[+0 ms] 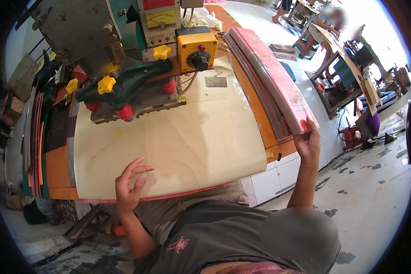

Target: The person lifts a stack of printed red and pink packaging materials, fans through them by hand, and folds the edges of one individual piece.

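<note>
My right hand (308, 140) is at the near end of a long stack of pink, glossy printed sheets (276, 73), its fingers closed on the corner. Whether it grips one sheet or several cannot be made out. Over the front left of a cream covering sheet (205, 150) hovers my left hand (131, 181), fingers apart and nothing in it. Beyond it stands a press machine with a dark green, spider-shaped head (137, 82), yellow star knobs (106, 84), red feet and a flat metal plate (141, 109) beneath.
A yellow control box (195, 49) with a black dial and a meter panel (162, 20) sit by the press. A small metal plate (216, 82) lies on the cream sheet. Upright boards (34, 137) lean at left. At far right, a person works at a bench (347, 55).
</note>
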Action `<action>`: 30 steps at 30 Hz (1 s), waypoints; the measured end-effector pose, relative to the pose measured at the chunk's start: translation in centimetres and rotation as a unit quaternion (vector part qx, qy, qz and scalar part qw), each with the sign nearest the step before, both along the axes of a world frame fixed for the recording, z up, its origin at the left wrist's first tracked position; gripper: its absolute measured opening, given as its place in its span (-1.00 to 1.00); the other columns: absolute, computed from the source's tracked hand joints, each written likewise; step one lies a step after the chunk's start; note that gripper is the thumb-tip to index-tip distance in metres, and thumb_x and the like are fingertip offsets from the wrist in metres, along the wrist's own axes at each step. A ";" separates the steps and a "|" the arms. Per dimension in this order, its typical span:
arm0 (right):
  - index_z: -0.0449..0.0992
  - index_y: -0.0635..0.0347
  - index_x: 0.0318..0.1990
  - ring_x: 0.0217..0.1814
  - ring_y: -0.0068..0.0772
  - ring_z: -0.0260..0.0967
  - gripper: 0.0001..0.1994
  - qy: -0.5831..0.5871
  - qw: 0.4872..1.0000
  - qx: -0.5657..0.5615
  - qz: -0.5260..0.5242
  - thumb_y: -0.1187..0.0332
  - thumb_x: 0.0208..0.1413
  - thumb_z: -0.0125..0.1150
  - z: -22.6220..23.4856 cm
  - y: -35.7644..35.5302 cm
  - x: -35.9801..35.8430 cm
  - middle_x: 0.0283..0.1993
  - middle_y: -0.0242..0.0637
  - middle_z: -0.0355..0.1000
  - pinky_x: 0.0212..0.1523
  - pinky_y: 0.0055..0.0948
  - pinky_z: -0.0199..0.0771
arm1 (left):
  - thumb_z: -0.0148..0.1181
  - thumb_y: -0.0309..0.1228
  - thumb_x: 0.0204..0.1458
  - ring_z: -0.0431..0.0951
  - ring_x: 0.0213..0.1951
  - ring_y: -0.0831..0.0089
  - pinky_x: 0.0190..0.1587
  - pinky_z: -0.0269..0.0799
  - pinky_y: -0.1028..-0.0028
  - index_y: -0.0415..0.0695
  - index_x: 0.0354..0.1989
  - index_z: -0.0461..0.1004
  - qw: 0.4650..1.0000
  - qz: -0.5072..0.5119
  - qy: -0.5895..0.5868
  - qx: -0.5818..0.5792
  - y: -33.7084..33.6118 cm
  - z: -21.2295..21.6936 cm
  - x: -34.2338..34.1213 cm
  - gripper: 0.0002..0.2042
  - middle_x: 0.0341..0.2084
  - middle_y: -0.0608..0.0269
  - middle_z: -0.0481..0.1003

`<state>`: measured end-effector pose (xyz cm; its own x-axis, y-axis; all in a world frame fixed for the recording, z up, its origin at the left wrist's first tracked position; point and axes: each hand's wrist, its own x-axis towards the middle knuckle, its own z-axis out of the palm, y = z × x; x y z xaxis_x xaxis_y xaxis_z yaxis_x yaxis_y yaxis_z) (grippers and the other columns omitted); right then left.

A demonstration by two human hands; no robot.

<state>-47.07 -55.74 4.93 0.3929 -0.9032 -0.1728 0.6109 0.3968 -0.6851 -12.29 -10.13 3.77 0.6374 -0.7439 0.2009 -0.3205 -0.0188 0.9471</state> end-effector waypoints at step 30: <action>0.51 0.26 -0.35 -0.61 -0.41 0.55 -0.20 0.541 0.825 -0.125 0.105 -0.50 0.23 0.12 2.5 0.6 -2.5 -0.53 -0.12 0.55 -0.60 -0.52 0.52 | 0.17 -0.42 0.39 0.64 0.00 0.45 0.21 0.43 0.39 -0.34 0.31 0.46 0.996 0.016 0.079 -0.028 -0.5 -2.3 -0.4 -0.61 -0.12 0.05 0.71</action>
